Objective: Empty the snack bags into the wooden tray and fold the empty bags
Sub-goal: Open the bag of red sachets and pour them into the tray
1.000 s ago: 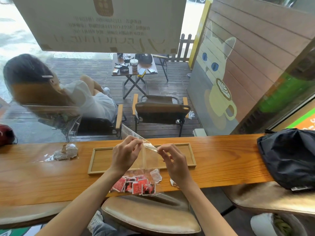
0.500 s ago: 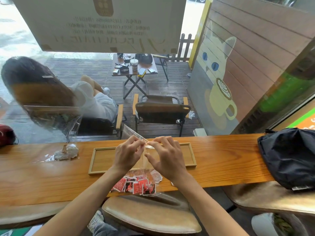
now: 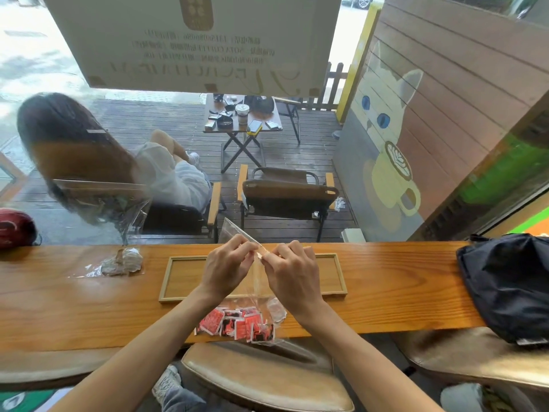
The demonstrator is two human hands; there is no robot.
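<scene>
Head view, left hand (image 3: 227, 267): fingers curled together, thumb and fingertips pinched on the top edge of the clear snack bag (image 3: 256, 288), at 12 o'clock from the wrist.
Head view, right hand (image 3: 292, 272): fingers bunched, pinched on the same top edge just beside the left fingertips; the two pinches nearly touch.
Snack bag: hangs upright from the pinch, in front of the wooden tray (image 3: 328, 275); its lower end rests on the counter (image 3: 395, 281) at the near edge, at 6 o'clock from the tray.
Bag contents: small red-and-white packets (image 3: 236, 322) piled at the bottom of the bag, plus one pale wrapped piece (image 3: 277, 310) at 2 o'clock from them. Print on the packets too small to read.
Wooden tray: shallow, rectangular, flat on the counter behind the hands; visible parts hold nothing.
Second bag (image 3: 120, 261): clear, crumpled, with pale contents, on the counter at 9 o'clock from the tray, well apart from the hands.
Black bag (image 3: 508, 283): on the counter at 3 o'clock, well apart from the tray.
Writing: window sign (image 3: 193, 40) seen from behind, text mirrored; not legible with confidence.
Change, vs. 1.0 s ago: hands were spread apart along the bag's top edge; now they are close together at its middle.
Change, vs. 0.5 s ago: grip and bag position much the same; packets, tray, second bag unmoved.
</scene>
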